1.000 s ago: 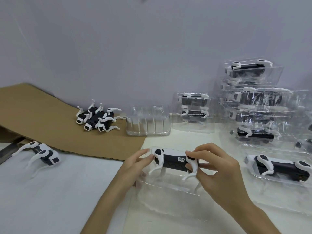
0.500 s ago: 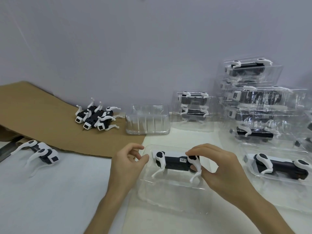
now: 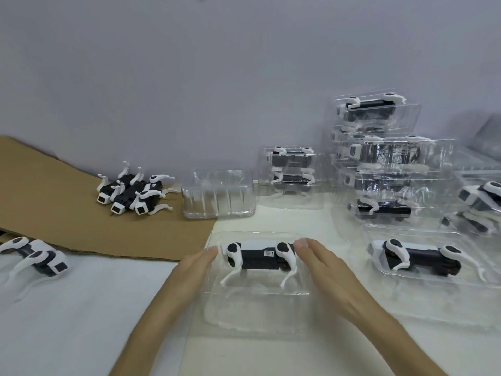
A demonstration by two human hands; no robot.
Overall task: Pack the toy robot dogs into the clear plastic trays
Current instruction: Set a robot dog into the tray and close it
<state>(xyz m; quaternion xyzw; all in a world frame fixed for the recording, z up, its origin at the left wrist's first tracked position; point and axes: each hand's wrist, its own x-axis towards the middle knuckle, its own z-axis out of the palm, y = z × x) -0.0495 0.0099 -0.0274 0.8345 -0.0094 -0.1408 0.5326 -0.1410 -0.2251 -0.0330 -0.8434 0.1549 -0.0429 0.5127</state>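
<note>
Forearms [image 3: 147,335] are cut off below. Left hand [image 3: 195,267] and right hand [image 3: 322,263], fingers straight and holding nothing, flank the black-and-white toy robot dog [image 3: 257,259] lying in the near clear plastic tray [image 3: 257,314]; contact is unclear. Behind, stacked filled trays [image 3: 436,158] blur their contents.

A: What sort of place is shown?

B: A packing bench is suggested, as in a small workshop or factory.

A: By what is that shown?

B: Identical toy robot dogs [image 3: 130,195] are heaped loose on a cardboard sheet [image 3: 54,191]. Filled clear plastic trays [image 3: 393,156] are stacked on a white table [image 3: 81,308] against a bare wall [image 3: 189,77].
</note>
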